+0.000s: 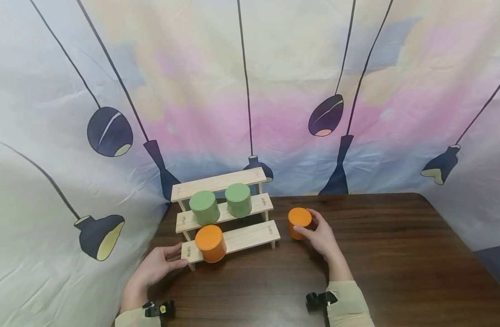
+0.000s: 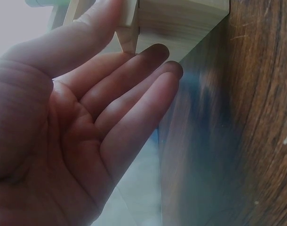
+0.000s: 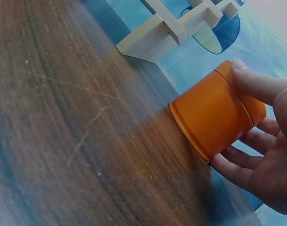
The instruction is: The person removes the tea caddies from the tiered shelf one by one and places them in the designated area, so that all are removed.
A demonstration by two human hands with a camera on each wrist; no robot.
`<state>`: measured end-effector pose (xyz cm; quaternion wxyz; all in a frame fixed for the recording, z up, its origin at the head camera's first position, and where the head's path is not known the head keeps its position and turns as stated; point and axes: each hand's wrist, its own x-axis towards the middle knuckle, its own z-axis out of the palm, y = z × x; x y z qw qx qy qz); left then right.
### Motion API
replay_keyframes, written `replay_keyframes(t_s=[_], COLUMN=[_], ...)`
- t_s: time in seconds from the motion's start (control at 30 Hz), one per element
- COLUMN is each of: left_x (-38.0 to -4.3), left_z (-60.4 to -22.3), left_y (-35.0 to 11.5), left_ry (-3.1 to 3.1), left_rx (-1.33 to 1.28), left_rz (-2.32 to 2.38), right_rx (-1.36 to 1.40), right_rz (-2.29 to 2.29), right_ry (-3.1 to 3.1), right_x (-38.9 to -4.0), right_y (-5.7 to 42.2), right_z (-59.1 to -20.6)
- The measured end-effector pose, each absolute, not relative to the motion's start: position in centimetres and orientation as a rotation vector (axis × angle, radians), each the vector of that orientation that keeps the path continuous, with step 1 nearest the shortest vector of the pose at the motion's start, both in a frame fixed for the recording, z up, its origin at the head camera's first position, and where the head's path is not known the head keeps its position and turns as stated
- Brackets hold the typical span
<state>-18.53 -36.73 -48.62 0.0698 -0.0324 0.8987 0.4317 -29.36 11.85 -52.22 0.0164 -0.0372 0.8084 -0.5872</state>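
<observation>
Your right hand [image 1: 322,237] has its grip closed round an orange can [image 1: 300,218], which is upright just right of the wooden rack [image 1: 219,182]; whether it touches the surface [image 1: 397,254] is hard to tell. Your left hand [image 1: 157,267] pinches the left end of the lowest step [image 1: 250,238]. A second orange can [image 1: 211,244] sits there, and two green cans [image 1: 204,209] stand on the middle step [image 1: 258,204].

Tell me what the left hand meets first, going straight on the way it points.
The bottom shelf, whose end the left hand already touches; just beyond, the orange tin on that shelf looks next in line, though depth is hard to judge.
</observation>
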Motion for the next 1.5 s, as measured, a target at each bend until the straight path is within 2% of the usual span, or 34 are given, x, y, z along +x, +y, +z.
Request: replay_keyframes(t_s=[0.77, 0.93, 1.13, 1.5], left_x=[-18.5, -18.6, -18.7, -18.4], left_z=[-48.5, -48.4, -48.3, -48.3], left_y=[-36.9, -36.7, -36.6, -36.6], left_ry=[2.702, 2.724, 2.745, 2.752], left_rx=[-0.094, -0.1, -0.102, -0.084], left_rz=[1.299, 1.264, 1.236, 1.234], right_rx=[-0.125, -0.146, -0.237, -0.483], right_rz=[-1.809, -1.803, -1.827, -1.754], right_ry=[2.517, 2.585, 2.753, 2.956], right_x=[-29.2, -28.9, -27.7, -25.0], right_y=[12.0, 11.7, 9.2, 3.0], right_z=[-52.2, -51.0, -48.6, -47.4])
